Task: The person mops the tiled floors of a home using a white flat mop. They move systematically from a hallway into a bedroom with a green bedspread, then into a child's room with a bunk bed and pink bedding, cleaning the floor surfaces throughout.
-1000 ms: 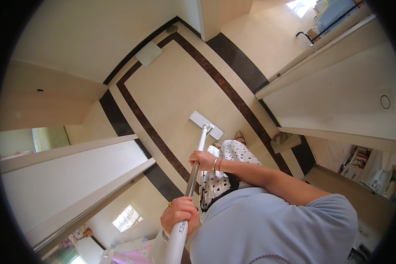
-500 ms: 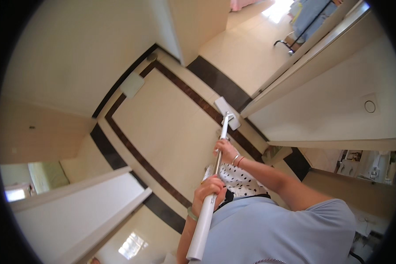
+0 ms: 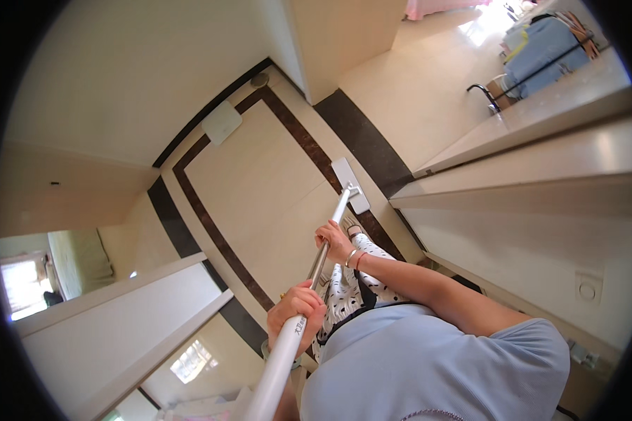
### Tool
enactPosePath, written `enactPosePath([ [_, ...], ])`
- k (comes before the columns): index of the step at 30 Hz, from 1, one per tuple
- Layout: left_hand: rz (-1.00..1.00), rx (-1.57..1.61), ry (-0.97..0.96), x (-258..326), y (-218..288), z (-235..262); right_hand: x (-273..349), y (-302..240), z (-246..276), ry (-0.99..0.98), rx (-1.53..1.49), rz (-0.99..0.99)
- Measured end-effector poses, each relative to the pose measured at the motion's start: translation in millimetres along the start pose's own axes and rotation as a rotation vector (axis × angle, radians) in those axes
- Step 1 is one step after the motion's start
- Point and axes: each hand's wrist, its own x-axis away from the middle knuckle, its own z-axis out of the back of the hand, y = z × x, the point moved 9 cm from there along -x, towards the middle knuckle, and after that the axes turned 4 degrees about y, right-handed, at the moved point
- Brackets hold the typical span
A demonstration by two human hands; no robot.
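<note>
A flat mop with a white and silver pole [image 3: 277, 372] runs from the lower edge up to its flat white head [image 3: 350, 184]. That head lies on the beige floor, across the dark brown border strip in front of my feet. My left hand [image 3: 296, 313] is closed round the thick white upper part of the pole. Farther down, my right hand [image 3: 334, 241] wraps the thinner metal section. Bracelets circle my right wrist. Below the hands show my spotted trousers [image 3: 378, 261] and one sandalled foot [image 3: 354, 230].
A pale square scale [image 3: 222, 123] lies by the far left wall, near a round floor drain [image 3: 260, 81]. Dark threshold strips [image 3: 364, 133] cross the doorways. A white door [image 3: 140, 316] stands at left. Beyond the right doorway is a rack with blue cloth [image 3: 544, 56].
Both hands and the pole have shifted left and slightly toward me. The mop head has moved a little left along the border strip, and the view has turned somewhat.
</note>
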Motion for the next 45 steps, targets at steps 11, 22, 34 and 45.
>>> enactPosePath([
  [11, -0.153, -0.116, 0.138, -32.4, -1.8, -1.0, -88.5, -13.1, -2.3, 0.058, -0.019, 0.214],
  [22, -0.202, -0.153, 0.153, -70.7, -19.3, 34.9, -149.7, -18.8, -21.0, 0.059, 0.079, 0.257],
  [34, -0.227, -0.161, 0.209, -139.0, -30.3, 66.7, -221.9, -8.6, -28.3, 0.042, -0.038, 0.216],
  [45, -0.210, -0.112, 0.284, -134.7, 24.5, 90.3, -223.2, -75.1, -8.6, -0.067, -0.011, 0.215],
])
